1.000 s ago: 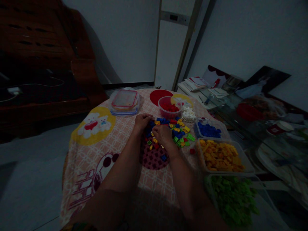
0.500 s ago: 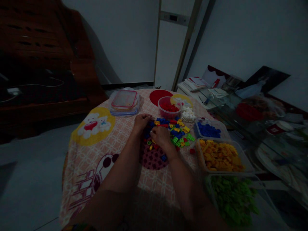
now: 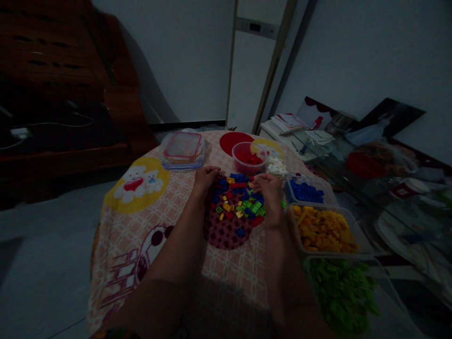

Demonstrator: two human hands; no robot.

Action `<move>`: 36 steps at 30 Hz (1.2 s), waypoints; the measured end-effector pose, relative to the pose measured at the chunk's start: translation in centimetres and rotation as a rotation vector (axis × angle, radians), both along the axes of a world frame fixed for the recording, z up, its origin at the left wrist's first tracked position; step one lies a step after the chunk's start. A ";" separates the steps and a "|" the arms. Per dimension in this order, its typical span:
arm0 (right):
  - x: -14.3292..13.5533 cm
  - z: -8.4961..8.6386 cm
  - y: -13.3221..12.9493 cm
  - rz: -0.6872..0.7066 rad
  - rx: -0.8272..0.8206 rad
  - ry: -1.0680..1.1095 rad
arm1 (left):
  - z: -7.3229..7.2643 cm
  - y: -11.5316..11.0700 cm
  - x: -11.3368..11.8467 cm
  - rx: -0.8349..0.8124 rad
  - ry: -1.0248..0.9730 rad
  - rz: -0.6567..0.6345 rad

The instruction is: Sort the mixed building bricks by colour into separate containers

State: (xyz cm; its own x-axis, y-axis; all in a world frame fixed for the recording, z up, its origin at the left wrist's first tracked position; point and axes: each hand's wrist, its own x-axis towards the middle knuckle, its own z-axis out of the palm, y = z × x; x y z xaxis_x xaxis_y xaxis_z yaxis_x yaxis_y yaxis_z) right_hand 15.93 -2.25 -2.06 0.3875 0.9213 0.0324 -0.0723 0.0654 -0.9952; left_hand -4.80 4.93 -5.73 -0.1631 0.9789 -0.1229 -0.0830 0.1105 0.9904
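A pile of small building bricks [image 3: 249, 207] in red, blue, yellow and green lies on the patterned tablecloth [image 3: 226, 282]. At its upper left edge rests my left hand [image 3: 206, 179], fingers stretched toward the bricks and seemingly holding nothing. My right hand [image 3: 270, 188] is curved around the pile's right side, fingertips over or against the bricks; no held brick shows. One blue brick [image 3: 240, 231] sits apart at the near side. Just behind the pile stands a round clear tub [image 3: 249, 165] with red bricks in it.
Along the right edge are clear boxes of blue bricks [image 3: 306, 192], yellow bricks [image 3: 325, 228] and green bricks [image 3: 342, 292]. White bricks [image 3: 276, 166] are heaped beside the round tub. Stacked lidded containers [image 3: 182, 149] stand back left. A cluttered glass table [image 3: 339, 160] adjoins on the right.
My right hand has moved from the pile's middle to its right side. Green, yellow and red bricks on that side now lie closer in, to the left. My left hand has barely moved.
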 end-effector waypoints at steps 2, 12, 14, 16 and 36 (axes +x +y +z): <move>1.0 0.1 0.4 -0.086 0.055 0.063 | 0.1 0.0 0.1 -0.005 0.002 -0.004; 4.1 -0.5 2.3 -0.241 0.216 0.185 | 0.5 -0.4 0.3 -0.002 0.004 -0.014; 3.8 -0.2 1.9 -0.243 0.188 0.155 | 0.5 -0.4 0.3 0.002 0.004 -0.018; 3.2 0.2 1.3 -0.201 0.139 0.088 | 0.5 -0.3 0.3 -0.001 0.001 -0.017; -6.5 2.0 -2.2 0.599 -0.243 -1.432 | 0.6 -0.4 0.4 -0.003 0.009 -0.020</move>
